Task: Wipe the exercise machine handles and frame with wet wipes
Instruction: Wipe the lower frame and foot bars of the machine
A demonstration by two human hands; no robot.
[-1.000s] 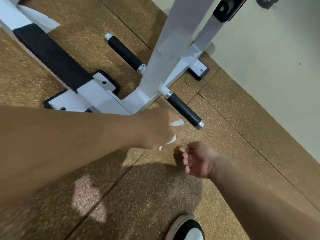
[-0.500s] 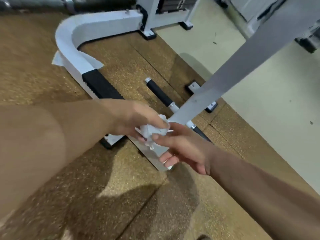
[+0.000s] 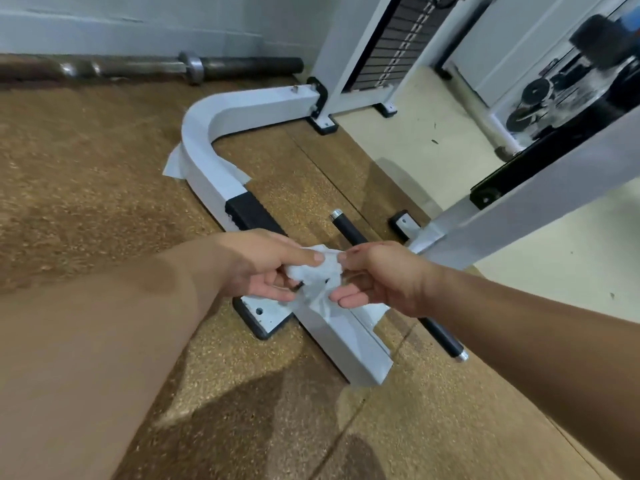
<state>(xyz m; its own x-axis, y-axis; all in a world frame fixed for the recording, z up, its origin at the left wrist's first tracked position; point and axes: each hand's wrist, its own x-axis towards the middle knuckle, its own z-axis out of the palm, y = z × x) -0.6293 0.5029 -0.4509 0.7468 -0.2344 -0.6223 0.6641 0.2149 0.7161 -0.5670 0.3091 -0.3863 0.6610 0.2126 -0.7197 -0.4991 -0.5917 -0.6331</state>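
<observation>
A crumpled white wet wipe (image 3: 317,277) is held between both hands above the machine's base. My left hand (image 3: 263,265) pinches its left side with thumb and fingers. My right hand (image 3: 377,277) pinches its right side. Below them lies the white frame (image 3: 204,161) of the exercise machine, curving away to the back, with a black tread pad (image 3: 251,213). A black foot handle (image 3: 348,230) with a metal end cap sticks out at the back, and its other end (image 3: 445,339) shows under my right wrist. A slanted white upright (image 3: 540,202) rises to the right.
A steel barbell (image 3: 166,67) lies on the floor along the back wall. A weight stack (image 3: 398,39) stands in its white tower at the back. Weight plates (image 3: 536,95) sit at the far right. Brown rubber flooring (image 3: 86,188) covers the left, pale floor (image 3: 433,126) the right.
The view has lifted from the floor to the machine's rear. My right hand, which held nothing, has come up and taken the wipe's right side, so both hands hold it.
</observation>
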